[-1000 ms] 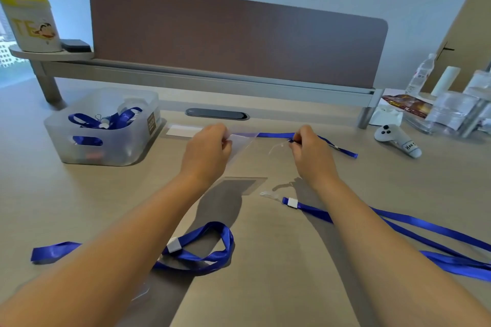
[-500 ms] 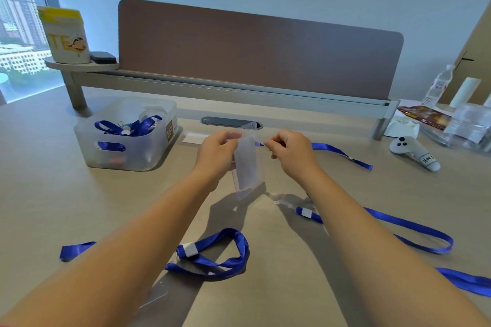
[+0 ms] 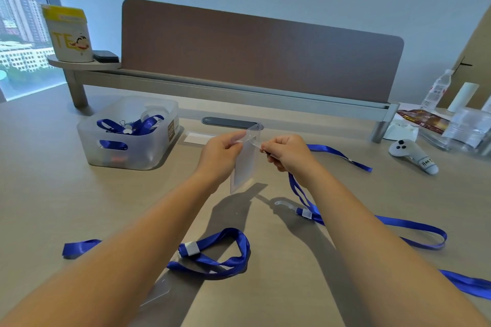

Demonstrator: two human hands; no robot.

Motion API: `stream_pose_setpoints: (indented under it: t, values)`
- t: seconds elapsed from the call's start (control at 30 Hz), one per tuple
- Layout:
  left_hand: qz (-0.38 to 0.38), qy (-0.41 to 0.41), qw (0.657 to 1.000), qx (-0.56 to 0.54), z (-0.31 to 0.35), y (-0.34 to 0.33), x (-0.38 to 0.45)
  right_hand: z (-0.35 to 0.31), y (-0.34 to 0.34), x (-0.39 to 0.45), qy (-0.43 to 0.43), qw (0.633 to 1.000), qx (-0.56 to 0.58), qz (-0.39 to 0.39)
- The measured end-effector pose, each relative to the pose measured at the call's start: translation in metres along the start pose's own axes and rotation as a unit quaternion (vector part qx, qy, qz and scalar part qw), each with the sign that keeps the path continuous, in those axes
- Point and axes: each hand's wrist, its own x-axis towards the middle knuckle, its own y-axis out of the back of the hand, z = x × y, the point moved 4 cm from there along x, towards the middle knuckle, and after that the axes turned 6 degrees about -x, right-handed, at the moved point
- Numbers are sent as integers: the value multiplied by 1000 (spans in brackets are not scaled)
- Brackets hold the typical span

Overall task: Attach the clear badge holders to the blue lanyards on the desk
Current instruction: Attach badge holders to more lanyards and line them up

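A clear badge holder hangs upright above the desk, pinched near its top by my left hand. My right hand holds the clip end of a blue lanyard against the holder's top edge; its ribbon trails right across the desk. A second blue lanyard with a clear hook lies on the desk at the right. A third blue lanyard lies looped under my left forearm, with another clear holder beside it, partly hidden.
A translucent bin holding more lanyards stands at the left. A white card lies behind my hands. A white controller, bottles and clear containers crowd the right. A brown divider panel closes the back.
My hands came together and lifted the badge holder from flat to upright. My right hand brought the lanyard's clip end to the holder's top. The view shifted left.
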Motion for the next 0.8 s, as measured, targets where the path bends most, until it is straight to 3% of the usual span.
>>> stream_pose_setpoints:
  t: [0.27,0.4,0.5,0.63,0.8]
  values:
    - [-21,-38,998,44,1,-1,0,-4,-1,-1,16,998,57,7]
    - [0,-97,984,151,6,2,-2,-5,-3,-1,6,995,98,4]
    - [12,-193,935,298,11,6,-6,-6,-5,-2,-16,991,131,4]
    - [22,-310,837,451,12,8,-9,-8,-8,-3,-29,990,138,-4]
    - [10,-347,762,547,11,12,-11,-7,-10,-1,-30,993,114,-7]
